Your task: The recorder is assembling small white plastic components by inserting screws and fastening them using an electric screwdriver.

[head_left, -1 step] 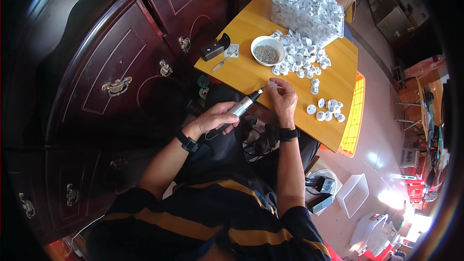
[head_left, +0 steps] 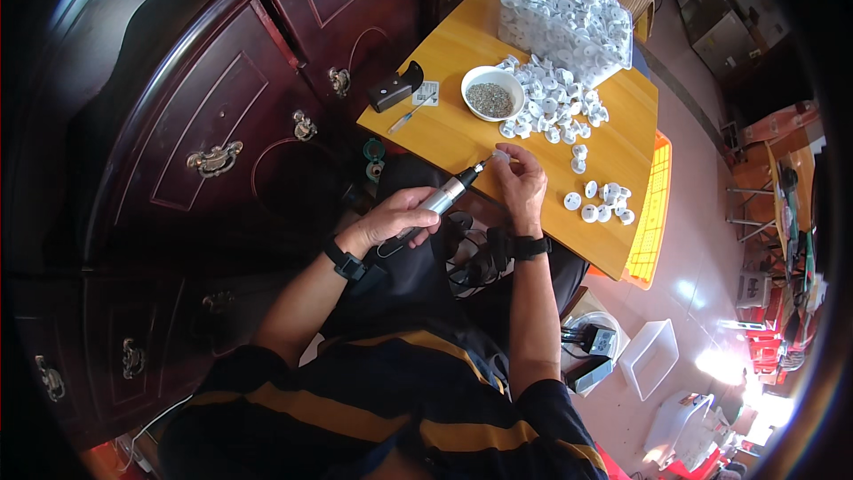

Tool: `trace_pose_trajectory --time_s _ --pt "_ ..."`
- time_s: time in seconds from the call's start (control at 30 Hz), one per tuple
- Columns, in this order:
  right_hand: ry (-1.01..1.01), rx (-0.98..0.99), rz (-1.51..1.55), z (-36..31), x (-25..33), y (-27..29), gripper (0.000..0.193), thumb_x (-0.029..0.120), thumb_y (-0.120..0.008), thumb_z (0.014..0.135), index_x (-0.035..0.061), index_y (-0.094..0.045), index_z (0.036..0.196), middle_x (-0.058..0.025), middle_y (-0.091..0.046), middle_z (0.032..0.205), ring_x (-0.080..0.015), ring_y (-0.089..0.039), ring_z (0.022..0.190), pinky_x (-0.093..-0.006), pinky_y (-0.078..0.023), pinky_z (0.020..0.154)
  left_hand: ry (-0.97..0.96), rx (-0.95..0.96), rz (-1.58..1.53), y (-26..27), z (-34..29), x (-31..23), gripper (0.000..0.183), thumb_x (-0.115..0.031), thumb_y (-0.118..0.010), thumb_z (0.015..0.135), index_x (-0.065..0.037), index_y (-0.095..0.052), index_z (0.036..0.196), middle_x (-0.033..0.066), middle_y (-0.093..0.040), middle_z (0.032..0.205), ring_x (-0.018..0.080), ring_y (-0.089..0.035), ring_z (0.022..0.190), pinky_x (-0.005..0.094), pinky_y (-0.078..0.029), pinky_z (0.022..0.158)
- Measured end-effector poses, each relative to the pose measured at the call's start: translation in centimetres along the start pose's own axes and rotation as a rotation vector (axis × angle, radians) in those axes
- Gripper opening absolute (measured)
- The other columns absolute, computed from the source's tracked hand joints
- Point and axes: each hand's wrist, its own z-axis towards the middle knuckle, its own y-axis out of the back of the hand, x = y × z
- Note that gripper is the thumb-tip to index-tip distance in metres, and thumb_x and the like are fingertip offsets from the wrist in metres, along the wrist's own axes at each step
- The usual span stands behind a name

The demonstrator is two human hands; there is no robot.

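Note:
My left hand (head_left: 398, 217) is wrapped round an electric screwdriver (head_left: 443, 196) with a silver body and black nose. The screwdriver's tip points up and right, meeting a small white plastic part (head_left: 500, 157) over the near edge of the table. Pinched between the fingers of my right hand (head_left: 522, 180), that part is mostly covered. Beyond the hands stands a white bowl (head_left: 468, 105) of small metal screws (head_left: 491, 100). Many loose white plastic parts (head_left: 555, 98) are heaped beside the bowl. Another group of round white parts (head_left: 605, 203) lies to the right of my right hand.
A clear bin (head_left: 564, 46) full of white parts stands at the table's far end. On the wooden table's (head_left: 453, 44) left side lie a black case (head_left: 391, 92) and a thin pen-like tool (head_left: 409, 114). Dark drawers (head_left: 204, 124) rise at left; an orange crate (head_left: 653, 222) sits beyond the right edge.

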Motion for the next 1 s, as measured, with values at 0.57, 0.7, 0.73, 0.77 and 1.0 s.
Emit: trace_pose_trajectory --time_s 0.57,0.7,0.73,0.77,1.0 --pt "0.036 0.017 0.059 0.6 -0.2 0.0 0.017 0.006 -0.074 0.083 0.0039 -0.073 0.1 -0.0055 -0.068 0.086 -0.0103 -0.062 0.066 -0.0253 -0.051 0.063 -0.003 -0.01 0.017 0.1 0.6 -0.3 0.041 -0.032 -0.065 0.091 -0.002 -0.054 0.118 0.0033 -0.058 0.078 0.0096 -0.055 0.056 0.0233 -0.045 0.05" --pt "0.066 0.017 0.089 0.7 -1.1 0.0 0.017 0.005 -0.074 0.083 0.0042 -0.073 0.099 -0.0048 -0.066 0.084 -0.0095 -0.06 0.065 -0.025 -0.05 0.063 -0.002 -0.013 0.021 -0.1 0.7 -0.2 0.035 -0.031 -0.063 0.093 -0.003 -0.054 0.112 0.0037 -0.057 0.077 0.0098 -0.054 0.055 0.0227 -0.043 0.048" --pt "0.07 0.021 0.076 0.7 -1.1 -0.1 0.017 0.004 -0.074 0.083 0.0043 -0.073 0.099 -0.0042 -0.066 0.083 -0.0089 -0.059 0.065 -0.0248 -0.049 0.062 -0.003 -0.021 0.019 -0.2 0.7 -0.1 0.034 -0.031 -0.063 0.093 -0.003 -0.054 0.11 0.0038 -0.057 0.076 0.0098 -0.054 0.055 0.0225 -0.042 0.048" --pt "0.072 0.024 0.063 0.7 -1.2 -0.1 0.017 0.004 -0.074 0.082 0.0044 -0.073 0.099 -0.0036 -0.065 0.082 -0.0083 -0.058 0.065 -0.0246 -0.049 0.062 -0.002 -0.021 0.02 -0.2 0.7 -0.1 0.034 -0.031 -0.063 0.093 -0.003 -0.054 0.11 0.0038 -0.057 0.076 0.0098 -0.054 0.055 0.0225 -0.042 0.048" --pt "0.061 0.022 0.087 0.6 -0.9 -0.1 0.018 0.003 -0.075 0.082 0.0042 -0.073 0.1 -0.0026 -0.065 0.081 -0.0075 -0.057 0.065 -0.0242 -0.049 0.062 0.001 0.0 0.009 0.2 0.7 0.0 0.031 -0.028 -0.062 0.095 -0.004 -0.053 0.111 0.0033 -0.058 0.078 0.0093 -0.055 0.055 0.0226 -0.044 0.049"
